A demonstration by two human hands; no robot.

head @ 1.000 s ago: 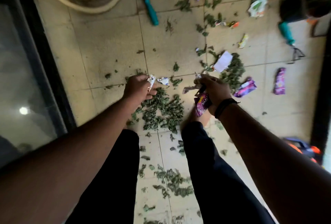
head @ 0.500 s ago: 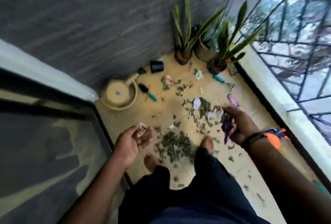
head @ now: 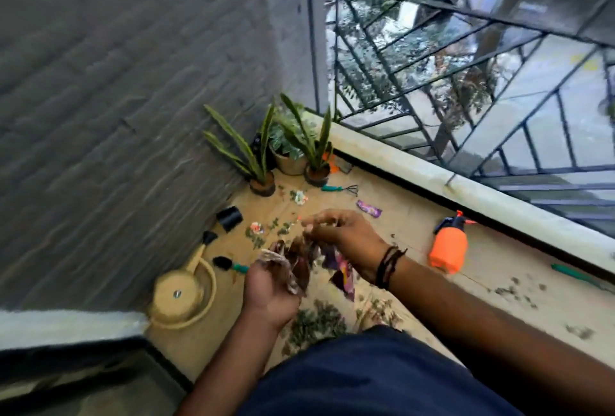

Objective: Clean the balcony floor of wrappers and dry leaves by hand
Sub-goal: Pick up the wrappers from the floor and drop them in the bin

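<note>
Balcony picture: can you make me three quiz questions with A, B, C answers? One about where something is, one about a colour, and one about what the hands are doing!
1. Where is the orange spray bottle?
A. on the floor beside the low ledge under the railing
B. inside the watering can
C. in the right hand

2. What colour is the watering can?
A. bright blue
B. beige
C. red

3. What are the hands doing?
A. both lie flat on the floor
B. both hold crumpled wrappers
C. both grip the railing

Answers:
1. A: the bottle stands on the tiles next to the ledge, apart from both hands.
2. B: the can by the grey wall is pale beige all over.
3. B: the left hand grips crumpled wrappers and the right hand pinches a purple wrapper, up off the floor.
</note>
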